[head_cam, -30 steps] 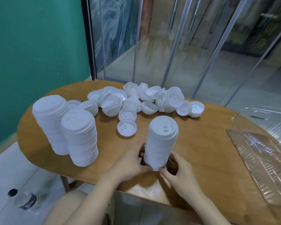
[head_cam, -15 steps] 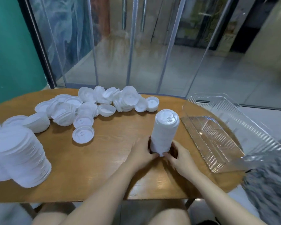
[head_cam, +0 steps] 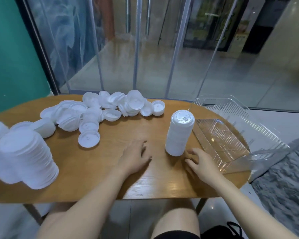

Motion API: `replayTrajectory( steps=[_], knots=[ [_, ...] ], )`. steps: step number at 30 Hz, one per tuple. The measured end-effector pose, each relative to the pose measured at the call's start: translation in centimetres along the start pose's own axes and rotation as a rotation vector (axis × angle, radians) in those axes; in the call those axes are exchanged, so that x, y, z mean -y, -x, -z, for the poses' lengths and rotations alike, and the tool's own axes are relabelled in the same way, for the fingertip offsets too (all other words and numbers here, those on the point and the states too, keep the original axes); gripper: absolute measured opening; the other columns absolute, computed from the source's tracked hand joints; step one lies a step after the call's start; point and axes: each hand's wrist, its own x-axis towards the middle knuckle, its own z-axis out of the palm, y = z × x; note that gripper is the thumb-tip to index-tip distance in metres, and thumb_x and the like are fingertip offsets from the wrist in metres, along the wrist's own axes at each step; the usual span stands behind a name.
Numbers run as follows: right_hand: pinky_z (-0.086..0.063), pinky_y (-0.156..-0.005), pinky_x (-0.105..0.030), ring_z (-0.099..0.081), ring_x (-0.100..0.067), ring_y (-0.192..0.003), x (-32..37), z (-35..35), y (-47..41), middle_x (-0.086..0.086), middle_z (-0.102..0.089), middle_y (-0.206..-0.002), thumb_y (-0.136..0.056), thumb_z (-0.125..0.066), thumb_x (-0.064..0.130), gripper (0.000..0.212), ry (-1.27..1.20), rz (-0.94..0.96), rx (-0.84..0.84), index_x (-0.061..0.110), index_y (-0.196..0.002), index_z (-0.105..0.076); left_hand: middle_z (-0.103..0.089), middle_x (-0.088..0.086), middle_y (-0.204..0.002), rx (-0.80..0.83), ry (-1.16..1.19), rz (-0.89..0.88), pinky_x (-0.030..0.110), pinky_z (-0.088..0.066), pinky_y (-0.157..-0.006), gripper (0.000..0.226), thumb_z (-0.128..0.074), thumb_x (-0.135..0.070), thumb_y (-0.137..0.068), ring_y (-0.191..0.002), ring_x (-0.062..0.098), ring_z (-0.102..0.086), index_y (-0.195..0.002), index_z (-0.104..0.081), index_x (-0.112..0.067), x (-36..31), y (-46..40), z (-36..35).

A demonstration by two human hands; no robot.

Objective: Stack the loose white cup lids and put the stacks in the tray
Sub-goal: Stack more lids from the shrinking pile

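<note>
Flanking lid stack (head_cam: 179, 133), relaxed hands (head_cam: 135, 156).

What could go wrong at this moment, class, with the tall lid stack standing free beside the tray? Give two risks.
1. The tall stack stands unsupported, with both the left hand and the right hand off it; a knock could topple it.
2. It stands close to the clear tray, so lifting it carelessly over the wall could catch the rim and spill lids across the table.
</note>
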Motion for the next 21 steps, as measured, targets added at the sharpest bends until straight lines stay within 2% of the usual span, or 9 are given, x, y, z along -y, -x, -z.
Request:
replayTrajectory(
  steps=[2, 4, 7, 10, 13, 16, 21],
  knots=[
    [-0.043, -0.089, -0.025, -0.063, -0.014, -0.108, 0.9, -0.7, 1.4, 0.007, -0.066, -0.111, -0.093, -0.073, 0.020, 0.022, -0.046, 0.040, -0.023, 0.020, -0.115, -0.069, -0.058, 0.001, -0.135, -0.082, -0.093, 0.034, 0.040, -0.040, -0.111, 0.058, -0.068, -0.041, -0.092, -0.129, 0.021, -0.047, -0.144, -0.053, -0.019, 2.3, 2.5, 1.9],
    [-0.046, -0.088, -0.024, -0.065, -0.011, -0.102, 2.5, -2.3, 2.6, 0.008, -0.069, -0.106, -0.092, -0.075, 0.015, 0.017, -0.107, 0.095, -0.014, 0.019, -0.107, -0.071, -0.057, 0.000, -0.134, -0.165, -0.158, 0.115, 0.037, -0.038, -0.107, 0.053, -0.065, -0.041, -0.094, -0.125, 0.022, -0.046, -0.141, -0.055, -0.018, 4.5, 5.1, 3.6],
    [-0.050, -0.088, -0.026, -0.062, -0.003, -0.097, 5.8, -5.9, 3.4, 0.010, -0.068, -0.101, -0.094, -0.073, 0.017, 0.010, -0.156, 0.232, 0.037, 0.020, -0.104, -0.073, -0.051, 0.004, -0.135, -0.296, -0.152, 0.263, 0.039, -0.040, -0.107, 0.060, -0.068, -0.042, -0.092, -0.125, 0.026, -0.045, -0.142, -0.051, -0.013, 6.8, 7.9, 5.1],
    [-0.049, -0.090, -0.024, -0.062, -0.003, -0.099, 9.3, -9.5, 2.3, 0.012, -0.068, -0.102, -0.097, -0.069, 0.018, 0.011, -0.218, 0.375, 0.075, 0.019, -0.107, -0.073, -0.041, 0.009, -0.142, -0.414, -0.124, 0.348, 0.041, -0.039, -0.107, 0.074, -0.071, -0.040, -0.089, -0.127, 0.028, -0.042, -0.148, -0.040, -0.009, 7.8, 8.2, 5.7],
    [-0.047, -0.095, -0.022, -0.060, -0.006, -0.107, 12.2, -12.1, -0.4, 0.009, -0.067, -0.113, -0.098, -0.066, 0.019, 0.020, -0.224, 0.415, 0.101, 0.016, -0.117, -0.071, -0.028, 0.011, -0.156, -0.472, -0.150, 0.368, 0.042, -0.033, -0.112, 0.079, -0.069, -0.041, -0.090, -0.137, 0.029, -0.032, -0.153, -0.032, -0.012, 8.5, 6.8, 6.3],
    [-0.043, -0.099, -0.020, -0.058, -0.008, -0.114, 14.1, -13.9, -4.6, 0.007, -0.065, -0.121, -0.098, -0.066, 0.021, 0.027, -0.192, 0.447, 0.131, 0.014, -0.124, -0.069, -0.021, 0.012, -0.164, -0.512, -0.197, 0.374, 0.043, -0.030, -0.115, 0.069, -0.067, -0.045, -0.092, -0.142, 0.032, -0.028, -0.151, -0.040, -0.020, 10.3, 4.5, 7.3],
    [-0.050, -0.098, -0.036, -0.057, -0.011, -0.112, 16.0, -16.4, -11.4, 0.013, -0.061, -0.118, -0.098, -0.063, 0.029, 0.026, -0.162, 0.515, 0.157, 0.020, -0.122, -0.066, -0.020, 0.008, -0.169, -0.528, -0.279, 0.353, 0.043, -0.022, -0.120, 0.050, -0.065, -0.044, -0.093, -0.144, 0.028, -0.027, -0.141, -0.058, -0.033, 12.5, 2.0, 8.2]
  ],
)
